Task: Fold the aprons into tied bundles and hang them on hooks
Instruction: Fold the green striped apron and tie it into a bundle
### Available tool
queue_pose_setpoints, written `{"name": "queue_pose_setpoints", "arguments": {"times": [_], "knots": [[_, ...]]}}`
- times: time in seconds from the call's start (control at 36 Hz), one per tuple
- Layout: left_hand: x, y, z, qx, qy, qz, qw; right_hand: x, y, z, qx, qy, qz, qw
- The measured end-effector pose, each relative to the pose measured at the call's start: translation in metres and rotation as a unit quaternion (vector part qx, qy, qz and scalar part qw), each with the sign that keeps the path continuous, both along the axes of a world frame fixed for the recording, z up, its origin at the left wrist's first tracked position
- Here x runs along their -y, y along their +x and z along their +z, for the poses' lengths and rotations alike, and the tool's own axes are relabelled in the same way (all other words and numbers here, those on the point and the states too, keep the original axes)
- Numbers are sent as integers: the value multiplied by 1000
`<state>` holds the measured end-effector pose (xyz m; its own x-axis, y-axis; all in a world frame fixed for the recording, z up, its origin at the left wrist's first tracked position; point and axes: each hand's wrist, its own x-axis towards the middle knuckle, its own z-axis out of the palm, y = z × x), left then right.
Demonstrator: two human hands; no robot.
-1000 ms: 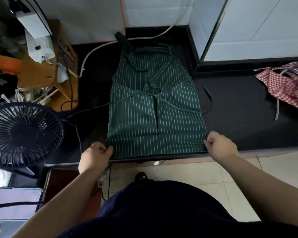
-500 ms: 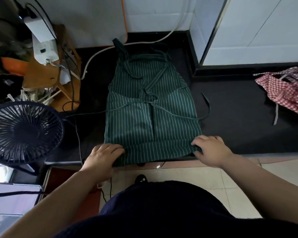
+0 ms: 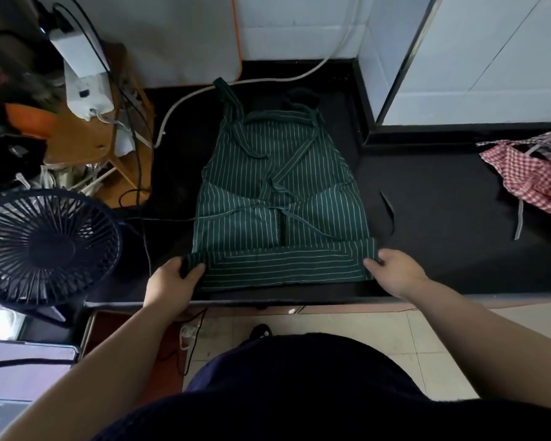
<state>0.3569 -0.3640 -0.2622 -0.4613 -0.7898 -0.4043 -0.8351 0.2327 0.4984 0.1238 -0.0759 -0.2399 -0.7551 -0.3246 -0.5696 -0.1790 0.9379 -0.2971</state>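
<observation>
A dark green apron with thin white stripes (image 3: 280, 186) lies flat on the black counter (image 3: 442, 249), its sides folded in and its straps lying across it. Its near end is turned over into a narrow band (image 3: 283, 265) with the stripes running crosswise. My left hand (image 3: 172, 281) pinches the left end of that band, thumb on top. My right hand (image 3: 395, 272) grips the band's right end at the corner. A red and white checked apron (image 3: 528, 173) lies crumpled at the counter's far right, with a strap trailing toward me.
A black table fan (image 3: 45, 246) stands at the left, close to my left arm. Behind it a wooden stool (image 3: 86, 138) carries a white power strip and tangled cables. A white hose (image 3: 223, 87) curves along the back wall. The counter's front edge runs just under my hands.
Both hands have folded the apron's near end up and away from me, forming a crosswise band, and have moved forward onto the counter with it.
</observation>
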Motion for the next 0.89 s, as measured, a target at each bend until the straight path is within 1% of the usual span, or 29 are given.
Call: {"name": "queue_pose_setpoints", "arguments": {"times": [0.06,0.14,0.19,0.25,0.31,0.33,0.36,0.42,0.44,0.5,0.56,0.61,0.67,0.72,0.78,0.83,0.89], "knots": [[-1,0,-1,36,-40,-9,999,4,1,-1,-23,32,1,999],[-4,-2,3,60,-47,-18,997,6,-2,3,-31,49,7,998],[-5,-7,10,115,-64,-67,989,8,-3,6,-24,63,0,998],[-6,-19,27,207,-119,-156,958,10,0,11,-26,96,12,995],[-4,-32,41,254,-183,-235,920,13,2,18,-62,142,77,985],[-3,-38,45,253,-198,-262,910,14,1,20,-93,154,121,976],[-2,-43,46,235,-194,-283,909,16,0,23,-126,155,160,967],[-1,-52,44,172,-137,-312,924,25,-4,28,-156,128,196,960],[-3,-54,41,146,-108,-328,927,30,-5,30,-147,102,200,963],[-8,-54,35,114,-87,-360,922,45,-4,32,-101,51,190,975],[-11,-54,28,96,-89,-370,920,57,0,30,-60,46,183,980],[-12,-51,25,86,-98,-369,920,64,2,26,-41,71,184,980],[-9,-49,23,88,-112,-373,917,67,2,19,-38,95,180,978],[-6,-47,25,116,-132,-393,903,68,2,17,-44,118,178,976],[-2,-47,25,150,-130,-411,890,70,-1,16,-60,137,170,974],[4,-49,25,170,-113,-428,880,70,-6,17,-96,128,134,978],[10,-54,25,185,-102,-441,872,71,-14,23,-152,91,68,982]]}}
